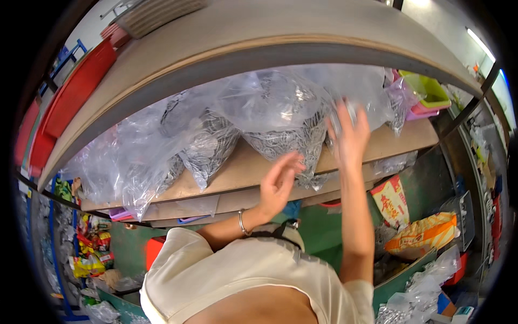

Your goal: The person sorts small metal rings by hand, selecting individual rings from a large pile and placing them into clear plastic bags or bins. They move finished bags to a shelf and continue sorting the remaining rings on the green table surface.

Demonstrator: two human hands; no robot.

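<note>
My left hand [280,181], a metal bangle on its wrist, hovers in front of a clear plastic bag [280,144] filled with small grey metal-looking pieces. Its fingers are loosely bent and apart, with nothing visible in them. Farther forward and to the right, my right hand [349,129] reaches over the shelf to the clear plastic beside that bag. Motion blurs it, but its fingers look stretched and spread; whether they touch the plastic I cannot tell. Another filled bag [209,143] leans to the left on the wooden shelf [386,144].
An upper shelf board [302,39] overhangs the bags. Red bins [81,89] stand at its left end. A yellow-green basket [431,90] sits at the right end of the lower shelf. An orange-and-white sack [423,236] lies below right, near loose plastic bags [426,286].
</note>
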